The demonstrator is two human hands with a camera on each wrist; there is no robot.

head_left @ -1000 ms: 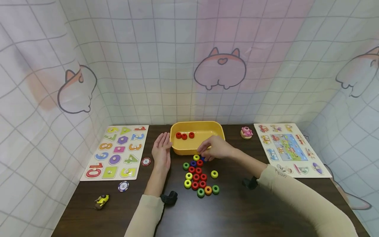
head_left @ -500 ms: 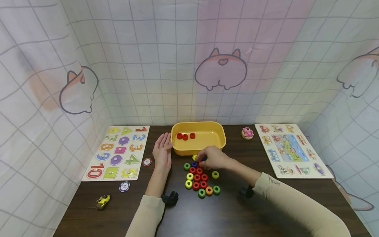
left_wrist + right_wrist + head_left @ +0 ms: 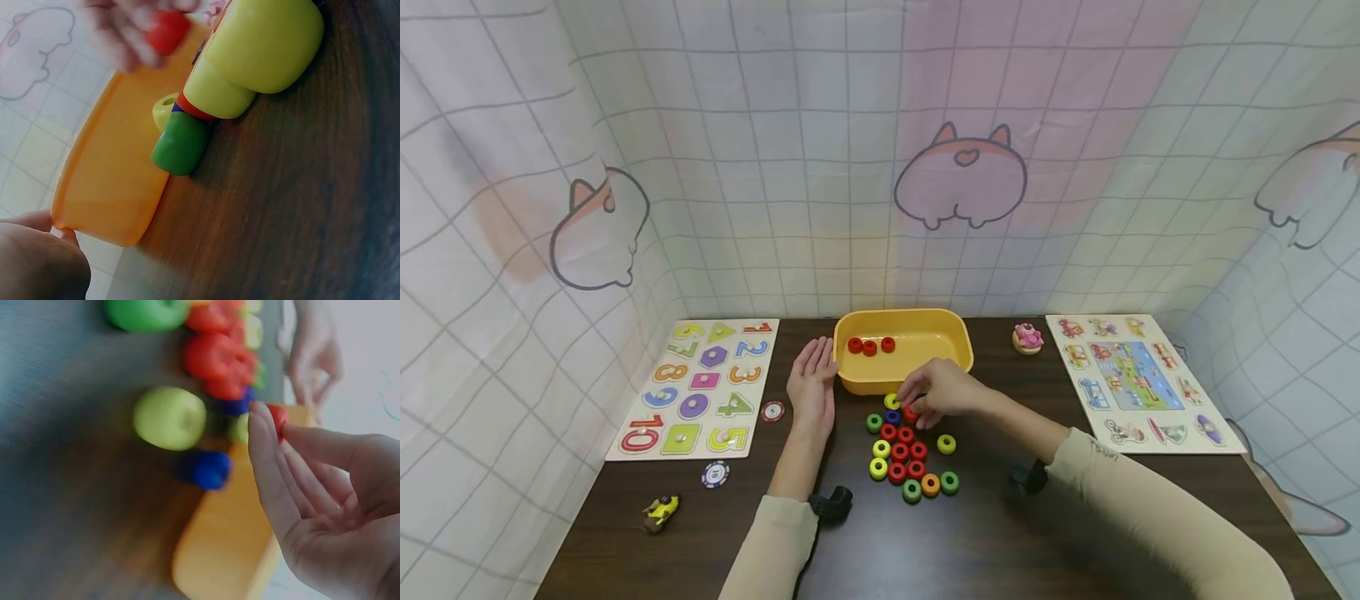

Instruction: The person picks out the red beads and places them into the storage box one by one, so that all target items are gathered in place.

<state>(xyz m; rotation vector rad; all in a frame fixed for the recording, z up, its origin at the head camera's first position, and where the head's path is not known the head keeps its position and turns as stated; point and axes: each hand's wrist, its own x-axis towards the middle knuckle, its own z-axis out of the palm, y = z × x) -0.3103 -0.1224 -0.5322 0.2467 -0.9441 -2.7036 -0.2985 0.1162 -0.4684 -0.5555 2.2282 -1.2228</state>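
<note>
My right hand pinches a red ring-shaped bead between thumb and fingers, raised above the table near the front of a yellow bin. The same red bead shows under the fingertips in the left wrist view. My left hand lies palm up against the bin's left side, its fingers straight and its thumb at the rim. Three red beads lie inside the bin. In front of it is a cluster of red, yellow, green, blue and orange beads. A blue bead sits beside the bin, partly hidden by my right hand in the head view.
A number puzzle board is at left, a picture puzzle board at right. Two poker chips and a small yellow toy vehicle lie left of my left arm. A pink figurine stands right of the bin.
My right hand reached down to the cluster's far end, took hold of a red bead and lifted it slightly back toward the bin. My left hand stays at the bin's side.
</note>
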